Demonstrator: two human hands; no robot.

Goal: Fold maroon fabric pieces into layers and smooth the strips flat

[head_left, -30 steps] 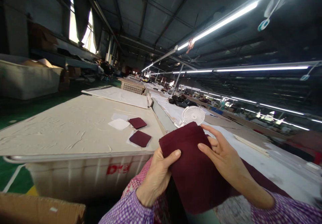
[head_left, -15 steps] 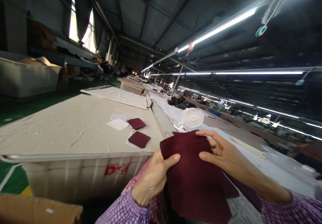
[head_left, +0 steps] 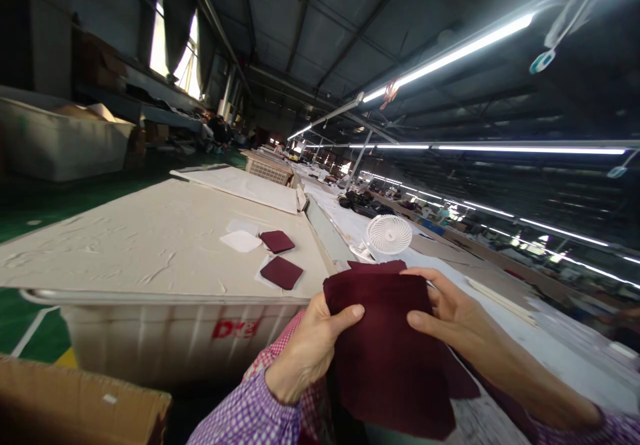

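A dark red fabric piece (head_left: pixel 387 348) hangs in front of me, held from both sides. My left hand (head_left: pixel 313 348) grips its left edge, thumb on top. My right hand (head_left: pixel 450 315) pinches the upper right edge, fingers curled over the cloth. Two small dark red patches (head_left: pixel 281 272) (head_left: pixel 277 240) and white patches (head_left: pixel 241 240) lie on the cream-covered table (head_left: pixel 140 245) to the left, beyond my left hand.
A small white fan (head_left: pixel 389 234) stands just behind the fabric. A long white work surface (head_left: pixel 525 338) runs to the right. A cardboard box (head_left: pixel 75 405) sits at lower left, and a basket (head_left: pixel 270 172) farther back.
Both hands with the fabric have dropped slightly and my right hand's fingers have curled further over the cloth's top right edge. The view has shifted a little.
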